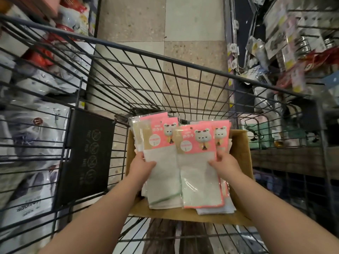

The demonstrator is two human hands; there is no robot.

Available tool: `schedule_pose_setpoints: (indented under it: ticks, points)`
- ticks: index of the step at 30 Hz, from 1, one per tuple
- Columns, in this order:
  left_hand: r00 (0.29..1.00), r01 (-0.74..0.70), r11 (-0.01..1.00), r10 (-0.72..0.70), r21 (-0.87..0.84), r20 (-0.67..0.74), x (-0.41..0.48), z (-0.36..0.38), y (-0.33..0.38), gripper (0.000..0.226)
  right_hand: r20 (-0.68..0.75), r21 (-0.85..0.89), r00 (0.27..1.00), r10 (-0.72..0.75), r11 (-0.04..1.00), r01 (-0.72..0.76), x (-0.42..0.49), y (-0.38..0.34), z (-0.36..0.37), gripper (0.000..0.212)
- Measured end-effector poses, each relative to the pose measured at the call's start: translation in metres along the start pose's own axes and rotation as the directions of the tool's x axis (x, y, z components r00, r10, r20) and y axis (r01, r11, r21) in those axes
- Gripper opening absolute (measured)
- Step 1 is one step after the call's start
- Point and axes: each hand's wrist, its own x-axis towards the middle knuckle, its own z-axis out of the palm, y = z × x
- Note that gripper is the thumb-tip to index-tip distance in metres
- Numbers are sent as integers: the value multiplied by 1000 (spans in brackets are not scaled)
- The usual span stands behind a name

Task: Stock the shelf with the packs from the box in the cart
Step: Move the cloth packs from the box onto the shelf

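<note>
1. Head view, looking down into a black wire cart [165, 57]. A brown cardboard box [242, 154] sits in the near end of its basket, open at the top.
2. Task items: flat clear packs of pale cloth with pink header cards showing a cartoon bear. All visible packs are over or inside the box; more lie loose on the box bottom.
3. Left hand [144, 163]: gripping the left bundle of packs [161, 180] at its left edge, thumb on the front face, fingers hidden behind. The front cloth has a green hem.
4. Right hand [224, 164]: gripping the right bundle of packs [198, 180] at its right edge, thumb across the front. The front cloth has a pink hem.
5. The two bundles stand side by side, header cards pointing away from the person, the right one overlapping the left.
6. Black placard [86, 153] with prohibition symbols hangs inside the cart, left of the box.
7. Right of the cart: shelf [293, 43] with hanging carded goods, blurred. Left of the cart: stacked white bagged goods [36, 125].
8. Tiled floor [143, 24] shows through the wire ahead.
</note>
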Motion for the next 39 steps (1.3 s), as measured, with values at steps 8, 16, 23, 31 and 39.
schedule_pose_setpoints:
  ticks: [8, 16, 23, 31, 39]
  points:
    - [995, -96, 988, 97, -122, 8, -58, -15, 30, 18, -94, 64, 972, -218, 972, 224, -48, -22, -45, 39]
    - [962, -271, 931, 251, -246, -109, -146, -39, 68, 25, -157, 141, 919, -361, 913, 383, -122, -64, -104, 22]
    - [907, -413, 841, 348, -348, -236, -219, -69, 79, 25, -169, 182, 855, -491, 837, 517, -197, -84, -138, 12]
    - [829, -554, 764, 473, -330, -298, -294, -111, 83, 18, -278, 177, 755, -594, 741, 648, -297, -94, -160, 24]
    - [733, -668, 638, 655, -383, -186, -366, -156, 44, 24, -460, 204, 662, -592, 655, 728, -405, -65, -139, 22]
